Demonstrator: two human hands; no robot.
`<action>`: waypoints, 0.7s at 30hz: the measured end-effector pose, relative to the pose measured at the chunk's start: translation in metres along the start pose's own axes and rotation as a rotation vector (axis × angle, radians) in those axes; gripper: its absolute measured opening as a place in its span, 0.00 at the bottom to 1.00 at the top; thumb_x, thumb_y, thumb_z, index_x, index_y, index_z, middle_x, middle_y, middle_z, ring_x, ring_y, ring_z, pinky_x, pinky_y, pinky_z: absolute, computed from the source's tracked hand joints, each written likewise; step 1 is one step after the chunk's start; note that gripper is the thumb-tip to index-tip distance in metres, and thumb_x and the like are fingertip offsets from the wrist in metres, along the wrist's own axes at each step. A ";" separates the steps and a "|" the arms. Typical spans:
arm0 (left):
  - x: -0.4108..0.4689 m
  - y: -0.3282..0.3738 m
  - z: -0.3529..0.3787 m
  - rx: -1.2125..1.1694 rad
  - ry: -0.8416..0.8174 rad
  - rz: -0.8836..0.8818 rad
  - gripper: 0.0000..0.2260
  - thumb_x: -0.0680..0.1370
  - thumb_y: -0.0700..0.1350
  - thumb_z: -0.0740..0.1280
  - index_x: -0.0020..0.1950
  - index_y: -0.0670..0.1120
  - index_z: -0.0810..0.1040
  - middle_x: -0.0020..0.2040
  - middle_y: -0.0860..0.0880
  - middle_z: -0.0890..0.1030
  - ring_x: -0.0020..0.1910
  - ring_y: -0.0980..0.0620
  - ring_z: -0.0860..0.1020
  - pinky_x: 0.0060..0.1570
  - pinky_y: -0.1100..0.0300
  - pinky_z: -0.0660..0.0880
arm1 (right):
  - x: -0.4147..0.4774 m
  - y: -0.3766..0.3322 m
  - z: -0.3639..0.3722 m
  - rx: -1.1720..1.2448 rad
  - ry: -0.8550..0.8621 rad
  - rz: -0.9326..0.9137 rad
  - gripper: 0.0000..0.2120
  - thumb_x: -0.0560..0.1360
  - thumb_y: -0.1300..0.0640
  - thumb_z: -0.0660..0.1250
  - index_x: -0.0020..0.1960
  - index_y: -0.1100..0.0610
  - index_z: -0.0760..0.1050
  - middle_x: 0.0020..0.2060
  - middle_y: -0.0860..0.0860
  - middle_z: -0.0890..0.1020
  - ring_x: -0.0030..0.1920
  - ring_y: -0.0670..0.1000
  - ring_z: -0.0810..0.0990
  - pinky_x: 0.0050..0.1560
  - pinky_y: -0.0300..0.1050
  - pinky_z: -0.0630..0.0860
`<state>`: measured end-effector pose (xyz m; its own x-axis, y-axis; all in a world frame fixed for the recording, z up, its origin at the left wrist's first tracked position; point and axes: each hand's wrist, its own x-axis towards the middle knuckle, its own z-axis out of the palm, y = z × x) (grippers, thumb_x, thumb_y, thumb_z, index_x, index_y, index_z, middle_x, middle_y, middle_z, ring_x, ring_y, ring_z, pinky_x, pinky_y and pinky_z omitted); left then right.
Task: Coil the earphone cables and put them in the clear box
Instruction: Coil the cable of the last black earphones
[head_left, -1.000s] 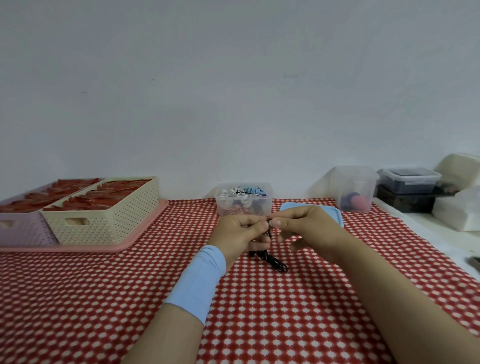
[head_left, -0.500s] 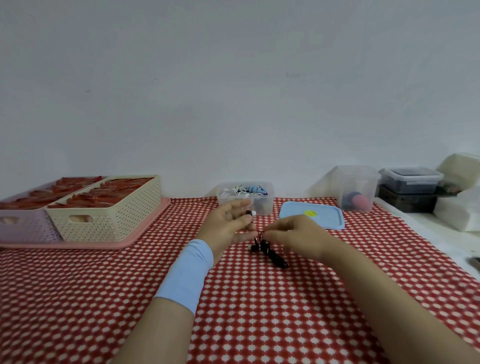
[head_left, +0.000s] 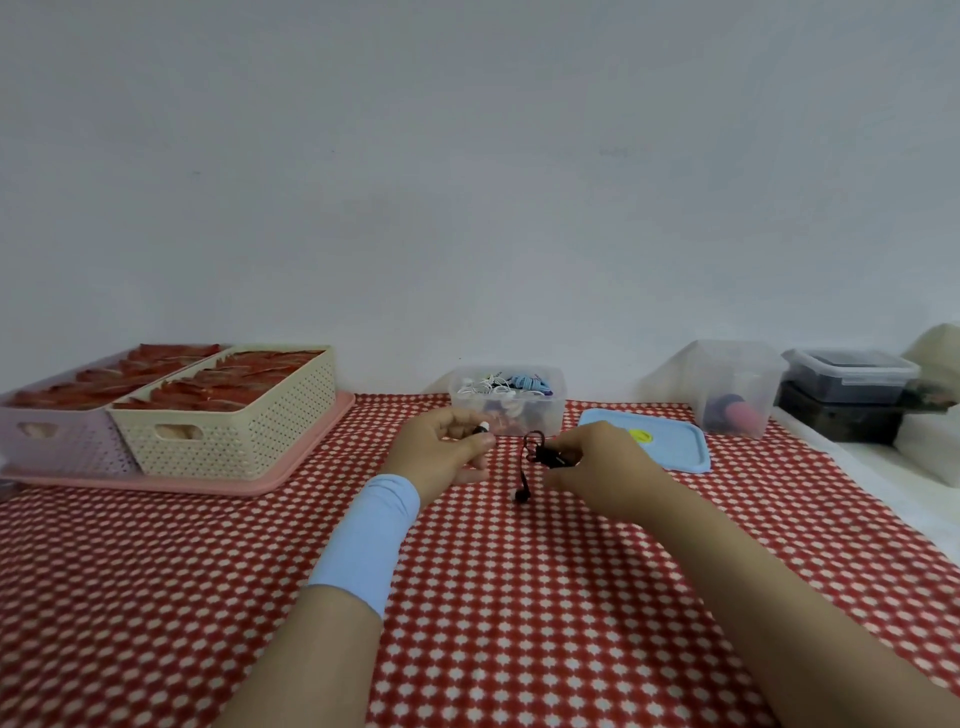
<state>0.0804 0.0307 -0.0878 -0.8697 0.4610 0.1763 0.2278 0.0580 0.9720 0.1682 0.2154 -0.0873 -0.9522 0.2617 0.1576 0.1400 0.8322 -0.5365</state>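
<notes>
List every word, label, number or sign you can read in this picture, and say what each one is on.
No text can be read anywhere.
Blue lid: a yellow round sticker, its marking too blurred to read.
Black earphone cable in the right hand: no legible print.
Clear box, cream basket, dark containers: no labels visible.

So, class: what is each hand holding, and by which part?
Right hand pinches the black earphone cable by its bundled middle, one end dangling. Left hand pinches a small white-tipped piece.
</notes>
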 end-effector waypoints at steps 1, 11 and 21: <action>0.007 0.003 -0.003 0.021 -0.001 -0.002 0.08 0.75 0.35 0.72 0.51 0.45 0.81 0.44 0.45 0.82 0.37 0.52 0.82 0.39 0.56 0.82 | 0.005 -0.003 -0.005 0.020 0.028 -0.004 0.11 0.76 0.56 0.72 0.58 0.50 0.84 0.49 0.49 0.85 0.42 0.48 0.79 0.41 0.41 0.74; 0.105 0.045 -0.022 0.477 0.061 0.094 0.08 0.76 0.46 0.71 0.55 0.51 0.81 0.44 0.53 0.82 0.45 0.55 0.81 0.48 0.60 0.77 | 0.110 -0.035 -0.052 0.090 0.229 -0.071 0.20 0.74 0.59 0.76 0.65 0.55 0.79 0.51 0.51 0.83 0.43 0.51 0.80 0.42 0.34 0.73; 0.163 0.007 -0.023 0.801 -0.051 0.017 0.08 0.77 0.50 0.70 0.53 0.52 0.85 0.55 0.54 0.83 0.50 0.55 0.78 0.50 0.61 0.70 | 0.183 -0.009 -0.026 -0.109 0.006 -0.048 0.08 0.76 0.56 0.73 0.54 0.51 0.86 0.44 0.52 0.86 0.41 0.52 0.81 0.44 0.47 0.78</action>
<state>-0.0701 0.0858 -0.0490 -0.8465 0.5065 0.1638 0.5027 0.6595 0.5589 -0.0003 0.2686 -0.0320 -0.9568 0.2235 0.1861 0.1237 0.8919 -0.4350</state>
